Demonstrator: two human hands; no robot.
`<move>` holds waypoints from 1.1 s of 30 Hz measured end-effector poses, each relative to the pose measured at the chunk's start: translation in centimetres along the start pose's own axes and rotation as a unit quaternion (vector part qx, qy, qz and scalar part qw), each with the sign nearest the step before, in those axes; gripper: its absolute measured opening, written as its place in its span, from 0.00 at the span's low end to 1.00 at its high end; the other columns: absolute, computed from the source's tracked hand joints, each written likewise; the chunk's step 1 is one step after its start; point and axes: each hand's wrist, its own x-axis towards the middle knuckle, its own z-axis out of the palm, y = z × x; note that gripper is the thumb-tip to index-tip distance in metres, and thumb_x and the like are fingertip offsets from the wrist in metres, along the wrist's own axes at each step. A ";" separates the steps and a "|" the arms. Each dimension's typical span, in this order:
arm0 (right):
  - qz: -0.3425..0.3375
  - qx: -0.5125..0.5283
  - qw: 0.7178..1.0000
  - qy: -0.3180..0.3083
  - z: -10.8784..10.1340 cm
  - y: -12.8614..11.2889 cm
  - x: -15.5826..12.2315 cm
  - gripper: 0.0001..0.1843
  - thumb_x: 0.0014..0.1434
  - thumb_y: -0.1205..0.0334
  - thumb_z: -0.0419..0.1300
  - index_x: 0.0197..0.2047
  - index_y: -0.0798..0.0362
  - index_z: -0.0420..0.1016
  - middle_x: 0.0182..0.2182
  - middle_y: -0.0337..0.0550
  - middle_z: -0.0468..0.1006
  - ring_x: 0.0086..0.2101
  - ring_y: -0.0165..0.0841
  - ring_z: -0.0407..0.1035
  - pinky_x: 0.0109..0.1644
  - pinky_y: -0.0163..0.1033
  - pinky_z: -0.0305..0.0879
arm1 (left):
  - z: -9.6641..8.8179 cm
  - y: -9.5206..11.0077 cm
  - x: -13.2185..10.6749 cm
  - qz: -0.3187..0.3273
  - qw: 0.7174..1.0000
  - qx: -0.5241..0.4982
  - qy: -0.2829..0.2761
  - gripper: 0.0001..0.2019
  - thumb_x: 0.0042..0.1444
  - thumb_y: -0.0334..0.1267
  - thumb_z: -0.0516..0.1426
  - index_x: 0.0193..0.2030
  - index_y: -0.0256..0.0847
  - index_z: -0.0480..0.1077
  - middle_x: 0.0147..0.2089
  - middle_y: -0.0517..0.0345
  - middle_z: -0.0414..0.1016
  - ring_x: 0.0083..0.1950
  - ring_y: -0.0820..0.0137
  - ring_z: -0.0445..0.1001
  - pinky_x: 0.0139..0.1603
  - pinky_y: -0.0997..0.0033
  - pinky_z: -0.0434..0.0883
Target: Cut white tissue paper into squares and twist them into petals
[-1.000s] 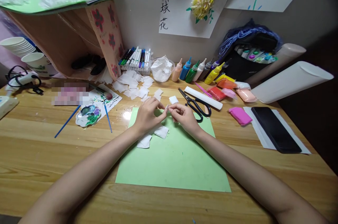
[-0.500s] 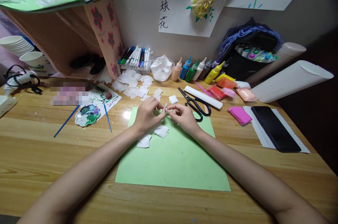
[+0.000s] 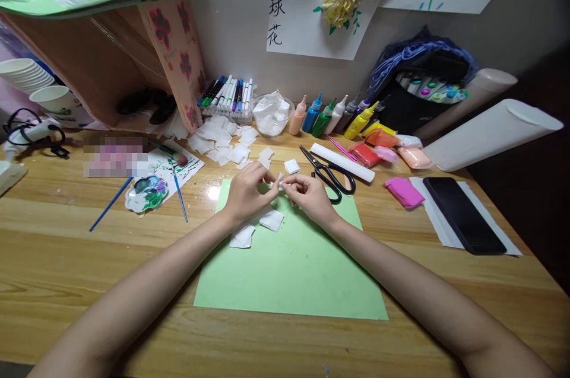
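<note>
Between the fingertips of both hands is a small white piece of tissue paper [image 3: 280,178], folded or twisted and partly hidden by the fingers. My left hand [image 3: 250,191] pinches it from the left, and my right hand [image 3: 307,195] pinches it from the right. Both hands are over the upper part of a green sheet of paper [image 3: 294,277]. Under and beside my left hand lie white tissue squares [image 3: 271,220]. Another small white square [image 3: 292,166] rests just beyond the hands. Black-handled scissors [image 3: 330,175] lie close to my right hand.
Loose tissue pieces [image 3: 218,137], markers [image 3: 229,94], a plastic bowl [image 3: 272,114] and paint bottles [image 3: 321,120] line the back. A paint palette [image 3: 146,193] and brushes are on the left. On the right are a white roll [image 3: 342,163], a pink packet [image 3: 404,193] and a phone [image 3: 463,215].
Both hands keep nearly the same pose, pinching the small tissue piece. The tissue's visible tip has shifted very slightly. The whole view has moved a few pixels.
</note>
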 end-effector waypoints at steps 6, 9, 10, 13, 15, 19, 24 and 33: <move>0.001 0.018 1.000 0.005 -0.1 0.0 0.0 0.14 0.54 0.52 0.60 0.33 0.56 0.74 0.14 0.32 0.62 0.17 0.25 0.56 0.22 0.33 0.51 | 0.0 -0.1 0.0 -0.005 1.000 -0.002 -0.023 0.04 0.52 0.37 0.57 0.31 0.39 0.69 0.31 0.58 0.69 0.33 0.71 0.68 0.34 0.70 0.64; 0.004 0.023 1.000 -0.004 -0.1 -0.2 0.0 0.16 0.55 0.50 0.58 0.32 0.56 0.74 0.15 0.33 0.63 0.18 0.26 0.57 0.22 0.33 0.52 | 0.1 -0.1 0.0 -0.002 1.000 0.001 -0.020 0.06 0.53 0.38 0.57 0.30 0.39 0.68 0.29 0.58 0.69 0.32 0.71 0.67 0.32 0.71 0.63; 0.003 0.025 1.000 -0.011 -0.1 -0.3 0.0 0.17 0.56 0.50 0.57 0.32 0.56 0.75 0.15 0.34 0.64 0.18 0.26 0.57 0.22 0.33 0.53 | 0.1 -0.1 0.0 -0.001 1.000 0.002 -0.019 0.06 0.53 0.39 0.57 0.29 0.39 0.68 0.28 0.59 0.68 0.31 0.72 0.66 0.32 0.71 0.63; 0.001 0.036 0.999 -0.027 -0.2 -0.3 0.0 0.17 0.57 0.50 0.55 0.32 0.55 0.75 0.14 0.34 0.64 0.17 0.25 0.58 0.23 0.33 0.54 | 0.1 -0.1 0.0 -0.001 1.000 0.007 -0.017 0.07 0.53 0.38 0.56 0.28 0.39 0.67 0.27 0.59 0.67 0.30 0.72 0.65 0.31 0.72 0.62; 0.004 0.039 0.999 -0.026 -0.2 -0.3 0.0 0.16 0.57 0.50 0.57 0.32 0.55 0.75 0.14 0.33 0.64 0.17 0.25 0.57 0.22 0.33 0.53 | 0.1 -0.1 0.0 0.000 1.000 0.010 -0.019 0.06 0.52 0.37 0.56 0.28 0.39 0.66 0.27 0.60 0.67 0.30 0.72 0.65 0.31 0.72 0.61; 0.011 0.024 0.999 -0.022 -0.2 -0.3 0.0 0.15 0.54 0.51 0.60 0.34 0.56 0.75 0.14 0.33 0.63 0.17 0.25 0.57 0.21 0.33 0.50 | 0.1 -0.1 -0.1 -0.001 1.000 0.007 -0.018 0.04 0.51 0.35 0.56 0.28 0.39 0.66 0.26 0.60 0.66 0.30 0.73 0.65 0.31 0.72 0.61; 0.010 0.013 1.000 -0.015 -0.1 -0.1 0.0 0.15 0.52 0.51 0.61 0.34 0.56 0.75 0.13 0.32 0.62 0.16 0.25 0.56 0.21 0.33 0.50 | 0.2 -0.1 -0.1 -0.003 1.000 0.003 -0.024 0.04 0.51 0.35 0.56 0.28 0.39 0.66 0.27 0.60 0.67 0.30 0.72 0.65 0.31 0.72 0.61; 0.001 0.010 1.000 0.025 0.0 -0.2 -0.1 0.14 0.53 0.52 0.61 0.31 0.56 0.73 0.14 0.32 0.62 0.17 0.26 0.57 0.22 0.33 0.51 | 0.0 -0.1 -0.1 -0.019 0.999 -0.007 -0.029 0.04 0.54 0.32 0.53 0.33 0.39 0.69 0.31 0.58 0.69 0.32 0.72 0.67 0.34 0.72 0.64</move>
